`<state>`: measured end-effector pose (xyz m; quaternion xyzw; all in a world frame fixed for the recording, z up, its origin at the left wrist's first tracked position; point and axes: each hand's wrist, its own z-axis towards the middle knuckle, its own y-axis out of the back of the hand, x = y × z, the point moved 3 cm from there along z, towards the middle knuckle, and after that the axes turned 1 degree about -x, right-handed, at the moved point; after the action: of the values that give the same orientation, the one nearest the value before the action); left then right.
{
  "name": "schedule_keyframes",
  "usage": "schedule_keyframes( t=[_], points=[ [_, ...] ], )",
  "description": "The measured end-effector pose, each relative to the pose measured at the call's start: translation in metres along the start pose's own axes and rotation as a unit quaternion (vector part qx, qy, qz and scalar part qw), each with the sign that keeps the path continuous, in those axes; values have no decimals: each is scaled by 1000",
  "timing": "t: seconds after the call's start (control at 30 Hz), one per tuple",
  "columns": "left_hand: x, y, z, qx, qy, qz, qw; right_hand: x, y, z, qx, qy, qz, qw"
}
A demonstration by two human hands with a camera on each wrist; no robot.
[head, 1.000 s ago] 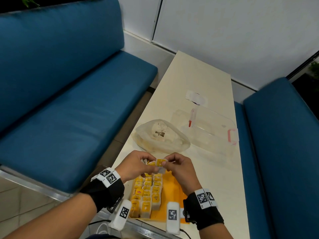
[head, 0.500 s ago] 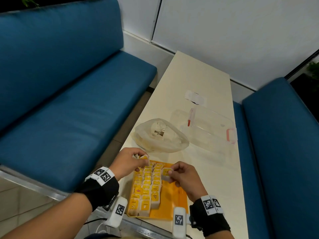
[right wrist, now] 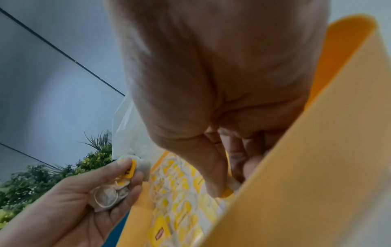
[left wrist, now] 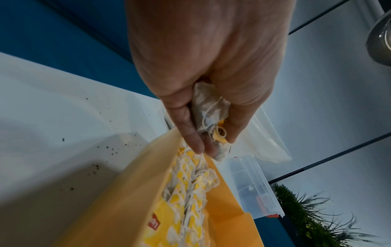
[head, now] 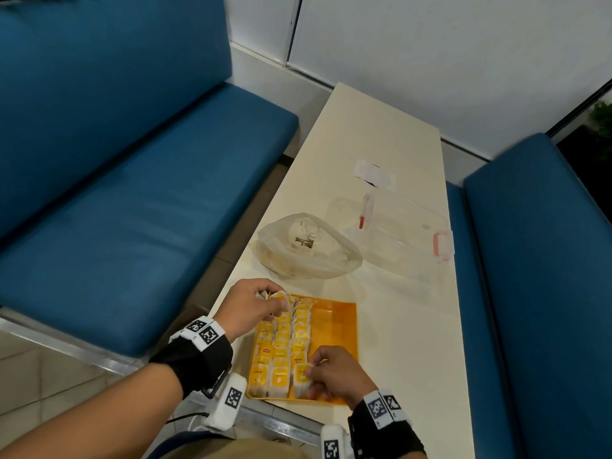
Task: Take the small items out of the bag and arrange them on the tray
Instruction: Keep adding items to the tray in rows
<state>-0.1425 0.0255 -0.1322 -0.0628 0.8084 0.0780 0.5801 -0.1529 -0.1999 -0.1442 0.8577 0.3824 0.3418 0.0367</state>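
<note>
- Left hand (head: pixel 246 306): the fingers (left wrist: pixel 190 133) are curled around a small bunch of tea bags (left wrist: pixel 208 115), thumb and forefinger pinching them above the far-left corner of the tray (head: pixel 334 326). The right wrist view shows the same bunch, strings and yellow tags included, lying in the palm.
- Right hand (head: pixel 334 372): thumb and fingers (right wrist: pixel 213 177) pinch one tea bag (head: pixel 302 374) at the near end of the right-hand row; the bag is touching or nearly touching the tray floor.
- Rows (head: pixel 283 346): three columns of tea bags, yellow tags uppermost, fill the left part of the tray. The right part is bare orange.
- Bag (head: pixel 308 250): a translucent plastic bag lies on the tabletop (head: pixel 397 326) just beyond the tray. Pale contents show through it; whether more tea bags remain inside cannot be told.
- Box (head: pixel 397 233): a clear box with red latches lies on the tabletop to the right of the bag.
- Handling (judgement): each tea bag is light, soft and easily crushed, and the paper can tear. Strings and tags tangle readily within a bunch.
- Hold point (judgement): take each one by the tag or the upper edge with a light two-finger pinch; do not squeeze the filled body.
- Step in hand (judgement): seating the pinched bag in its row, then drawing the next from the left-hand bunch.
</note>
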Motion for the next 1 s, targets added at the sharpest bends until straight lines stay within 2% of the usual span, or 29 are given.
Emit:
schedule_keyframes(
  t=[0.9, 1.0],
  points=[
    [-6, 2, -3, 14, 10, 35, 999, 3, -10, 4, -84, 4, 31, 996],
    [-9, 4, -5, 31, 12, 61, 998, 16, 3, 0, -152, 79, -44, 984]
  ],
)
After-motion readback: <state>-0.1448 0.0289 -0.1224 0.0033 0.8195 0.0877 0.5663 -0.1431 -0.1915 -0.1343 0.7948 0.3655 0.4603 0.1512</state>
